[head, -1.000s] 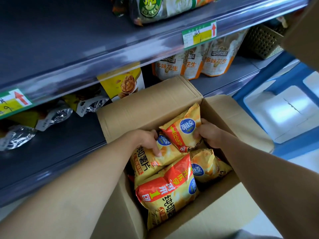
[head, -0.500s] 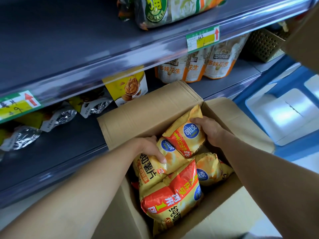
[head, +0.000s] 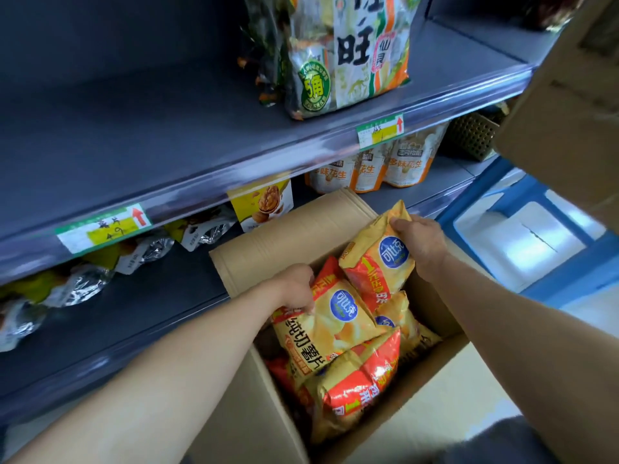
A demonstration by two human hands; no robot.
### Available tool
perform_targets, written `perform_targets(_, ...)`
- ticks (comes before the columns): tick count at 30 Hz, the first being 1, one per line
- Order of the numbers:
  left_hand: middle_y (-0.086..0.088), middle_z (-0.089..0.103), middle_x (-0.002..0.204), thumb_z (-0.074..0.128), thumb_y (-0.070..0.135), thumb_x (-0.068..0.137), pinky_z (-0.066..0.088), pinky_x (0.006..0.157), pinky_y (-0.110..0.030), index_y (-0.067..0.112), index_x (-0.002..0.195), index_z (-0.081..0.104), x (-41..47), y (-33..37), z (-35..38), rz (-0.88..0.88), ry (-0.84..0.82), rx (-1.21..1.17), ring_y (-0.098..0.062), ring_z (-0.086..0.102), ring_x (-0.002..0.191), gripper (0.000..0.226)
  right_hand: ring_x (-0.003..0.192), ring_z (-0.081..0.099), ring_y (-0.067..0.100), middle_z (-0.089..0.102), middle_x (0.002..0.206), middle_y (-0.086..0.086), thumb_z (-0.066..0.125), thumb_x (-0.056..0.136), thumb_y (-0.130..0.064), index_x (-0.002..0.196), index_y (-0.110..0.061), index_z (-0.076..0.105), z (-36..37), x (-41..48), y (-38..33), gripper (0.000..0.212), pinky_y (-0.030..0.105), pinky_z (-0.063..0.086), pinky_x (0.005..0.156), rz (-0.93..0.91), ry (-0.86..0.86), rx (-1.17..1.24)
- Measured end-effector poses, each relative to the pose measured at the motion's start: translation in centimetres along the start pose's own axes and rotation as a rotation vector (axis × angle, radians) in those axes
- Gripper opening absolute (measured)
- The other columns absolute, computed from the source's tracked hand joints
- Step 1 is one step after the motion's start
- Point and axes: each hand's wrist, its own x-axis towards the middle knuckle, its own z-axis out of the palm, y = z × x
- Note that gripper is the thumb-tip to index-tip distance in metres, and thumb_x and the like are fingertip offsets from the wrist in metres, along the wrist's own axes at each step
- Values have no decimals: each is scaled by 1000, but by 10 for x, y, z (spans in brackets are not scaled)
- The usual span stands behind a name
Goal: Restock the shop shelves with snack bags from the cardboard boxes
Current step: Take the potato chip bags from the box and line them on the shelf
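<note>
An open cardboard box stands in front of the grey shelves and holds several yellow-and-red chip bags. My right hand grips the top of one chip bag, which is raised upright above the others. My left hand pinches the upper edge of a second chip bag lying in the box. A third chip bag lies at the front of the box.
The grey middle shelf carries a large rice-cracker pack at the right and has bare room at the left. The lower shelf holds foil bags, a walnut pack and peanut bags. Another cardboard box looms at the upper right.
My right hand has lifted its chip bag higher and turned it upright. My left hand has shifted its hold on the second bag. The view has tilted upward, showing more of the middle shelf.
</note>
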Motion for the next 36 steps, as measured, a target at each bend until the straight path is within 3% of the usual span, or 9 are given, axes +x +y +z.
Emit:
perform_targets(3, -12, 64, 118, 73, 1, 73, 42, 75, -21, 3, 121, 60, -16, 3, -4, 42, 73, 42, -25, 61, 108, 50, 53, 62, 12, 64, 71, 5, 59, 89, -17, 77, -12, 61, -4, -20, -18, 13, 23, 52, 55, -76, 38, 7)
perform_targets(5, -11, 66, 114, 73, 2, 72, 43, 74, -22, 5, 117, 63, -27, 5, -13, 55, 123, 23, -23, 62, 103, 46, 56, 61, 16, 65, 75, 11, 59, 88, -17, 72, -13, 61, -5, -32, -34, 17, 30, 53, 62, -119, 70, 11)
perform_targets(8, -9, 69, 99, 77, 5, 69, 48, 74, -27, 5, 102, 70, -47, 10, -39, 69, 197, 27, -21, 61, 89, 33, 66, 60, 25, 64, 76, 26, 62, 79, -19, 74, 1, 62, -6, -50, -65, 21, 43, 54, 67, -212, 132, 9)
perform_targets(13, 0, 61, 89, 79, 9, 70, 43, 70, -24, 7, 98, 71, -95, 20, -90, 149, 332, 105, -16, 56, 84, 30, 67, 62, 26, 65, 72, 9, 60, 83, -21, 64, -11, 59, -5, -82, -120, 21, 39, 52, 68, -345, 166, 14)
perform_targets(17, -1, 56, 85, 75, 11, 71, 38, 67, -25, 23, 88, 66, -148, 33, -132, 171, 491, 197, -20, 50, 78, 22, 63, 60, 26, 60, 62, 6, 62, 80, -20, 56, -14, 52, 10, -106, -162, 27, 37, 49, 62, -423, 145, 36)
perform_targets(20, 0, 60, 88, 75, 12, 73, 42, 69, -27, 16, 99, 71, -188, 32, -168, 155, 629, 198, -19, 57, 88, 27, 66, 57, 23, 58, 70, 12, 63, 81, -17, 65, -12, 52, 31, -120, -194, 20, 35, 45, 61, -475, 90, 92)
perform_targets(28, 3, 61, 92, 73, 10, 76, 46, 74, -30, 17, 100, 69, -262, -31, -244, -26, 997, -55, -19, 58, 90, 25, 54, 45, 15, 50, 60, 1, 59, 88, -19, 58, -16, 47, 116, -145, -261, 32, 27, 36, 53, -574, -62, 96)
perform_targets(32, -2, 65, 100, 72, 10, 78, 51, 80, -36, 15, 97, 69, -277, -81, -267, -151, 1214, -295, -23, 60, 97, 21, 56, 49, 19, 53, 64, 3, 57, 86, -25, 56, -17, 46, 167, -148, -283, 33, 32, 40, 56, -579, -125, 180)
perform_targets(36, -8, 67, 100, 69, 4, 77, 52, 79, -36, 9, 95, 69, -276, -129, -285, -236, 1458, -603, -27, 63, 98, 18, 74, 60, 15, 62, 80, 0, 53, 94, -31, 77, -15, 59, 215, -144, -297, 24, 31, 52, 68, -538, -241, 183)
